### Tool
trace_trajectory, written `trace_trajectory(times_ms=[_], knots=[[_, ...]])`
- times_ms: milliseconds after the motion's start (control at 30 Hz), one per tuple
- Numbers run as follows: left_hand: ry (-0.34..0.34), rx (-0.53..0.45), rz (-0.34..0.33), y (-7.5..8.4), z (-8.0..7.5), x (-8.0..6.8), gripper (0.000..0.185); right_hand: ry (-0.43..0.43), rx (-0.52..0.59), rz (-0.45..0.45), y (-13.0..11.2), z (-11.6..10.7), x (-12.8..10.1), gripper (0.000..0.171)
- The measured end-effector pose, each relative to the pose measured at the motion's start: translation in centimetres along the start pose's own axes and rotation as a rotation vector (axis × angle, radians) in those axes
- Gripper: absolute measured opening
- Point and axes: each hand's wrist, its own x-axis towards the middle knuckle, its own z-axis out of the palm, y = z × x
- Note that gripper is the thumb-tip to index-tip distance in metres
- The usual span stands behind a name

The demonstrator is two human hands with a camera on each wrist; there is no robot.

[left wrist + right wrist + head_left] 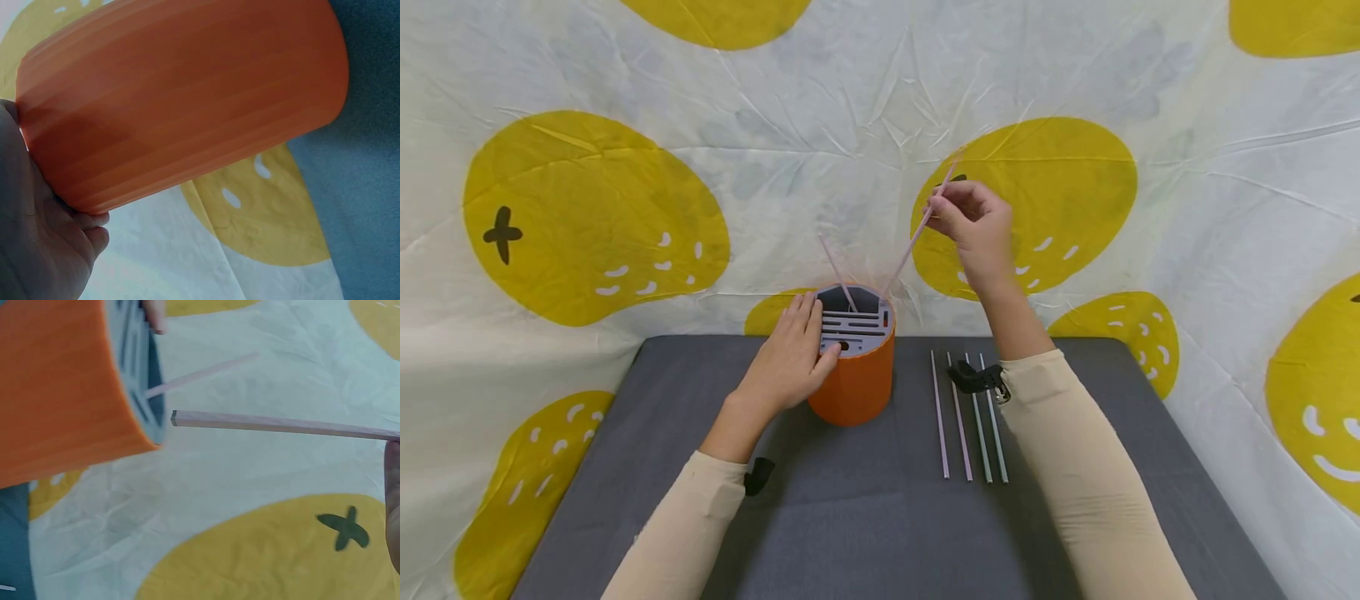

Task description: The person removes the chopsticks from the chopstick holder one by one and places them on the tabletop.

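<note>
Pink stick point(917, 237) pinched between the fingertips of the right hand point(973, 225), held up high and slanting down to the left, so its lower end sits right at the rim of the orange holder point(857, 379). From the right wrist view you can see the square-cut tip of that stick point(275, 424) just off the edge of the grey slotted lid point(134, 369), beside it and not in a slot. Whether it's touching the rim or a hair away, I honestly can't tell.

Second pink stick point(838, 283) is already standing in the lid point(856, 321), tilted back toward the left. It shows up in the right wrist view too, poking out of a slot point(200, 375).

Left hand point(790, 358) is wrapped around the left side of the holder, fingers lying along the top edge of the lid and thumb curled round the front of the orange wall. The left wrist view is basically all orange wall point(187, 94) with the palm point(37, 244) pressed against it.

Holder stands upright near the back edge of the grey mat point(850, 517), a bit left of the middle. To the right of it, four more sticks point(970, 417) lie side by side on the mat, two pinkish and two greenish, roughly parallel, passing under the right forearm. Behind everything hangs a wrinkly white cloth with big yellow fruit shapes point(595, 217).
</note>
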Motion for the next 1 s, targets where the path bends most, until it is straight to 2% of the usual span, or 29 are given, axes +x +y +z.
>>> trace_trajectory(times_ms=[200, 500, 700, 867, 1000], knots=[[-0.009, -0.011, 0.005, 0.1, 0.0, 0.2, 0.078, 0.064, -0.014, -0.043, -1.7, -2.5, -0.5, 0.005], [-0.001, -0.009, 0.009, 0.0, 0.1, 0.3, 0.078, 0.082, -0.145, -0.021, -1.1, -7.1, -2.2, 0.014], [-0.007, -0.005, 0.007, -0.1, 0.0, 0.1, 0.078, 0.101, -0.219, 0.025, 0.1, -10.5, -3.3, 0.021], [-0.011, 0.002, -0.001, -0.3, -0.2, 0.1, 0.078, 0.125, -0.271, 0.095, 1.3, -12.8, -4.4, 0.015], [-0.009, -0.004, 0.004, -0.3, -0.4, 0.1, 0.078, 0.135, -0.381, 0.174, 2.4, -14.7, -5.3, 0.016]])
